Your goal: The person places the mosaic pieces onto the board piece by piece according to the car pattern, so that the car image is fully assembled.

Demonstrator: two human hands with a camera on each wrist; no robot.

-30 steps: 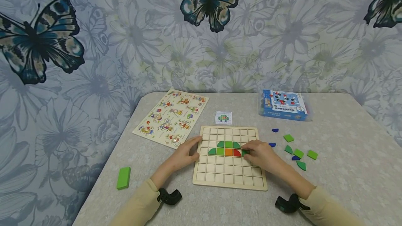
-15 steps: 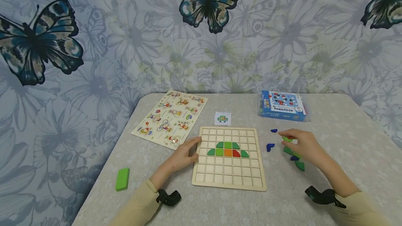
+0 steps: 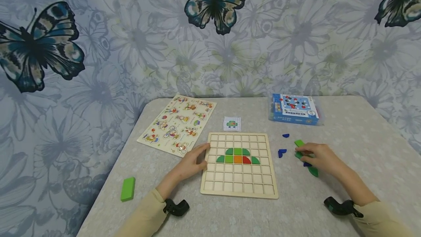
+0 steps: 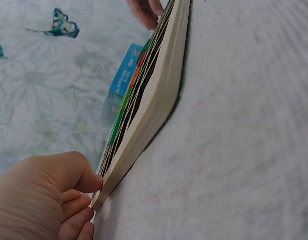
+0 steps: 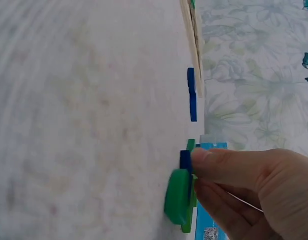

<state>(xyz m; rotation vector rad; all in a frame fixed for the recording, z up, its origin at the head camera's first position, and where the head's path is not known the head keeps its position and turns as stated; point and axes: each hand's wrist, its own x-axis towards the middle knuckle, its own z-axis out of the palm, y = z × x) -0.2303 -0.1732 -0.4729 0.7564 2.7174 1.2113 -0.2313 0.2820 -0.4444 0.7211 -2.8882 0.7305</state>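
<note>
My left hand [image 3: 190,162] holds the left edge of a wooden grid board [image 3: 238,185], thumb [image 4: 89,180] at its rim and the other fingers bent beside it. Green, orange and red tiles form a dome in the board's upper middle, with a green quarter-circle [image 3: 255,160] at its right end. My right hand [image 3: 320,158] is over the loose tiles right of the board. Its thumb and index finger are apart, around a green quarter-circle tile [image 3: 298,154]. The thumb overlaps a blue tile [image 5: 185,160] in the right wrist view; a larger green tile [image 5: 177,197] lies nearer the camera.
A small pattern card [image 3: 232,124] lies behind the board. A picture sheet [image 3: 177,123] is at back left, a blue box [image 3: 294,109] at back right. Blue tiles [image 3: 281,153] lie between board and right hand. A green block [image 3: 128,189] sits far left.
My right hand has left the green quarter-circle on the board and moved right to the loose tiles, then slightly lower over them. My left hand stays at the board's edge.
</note>
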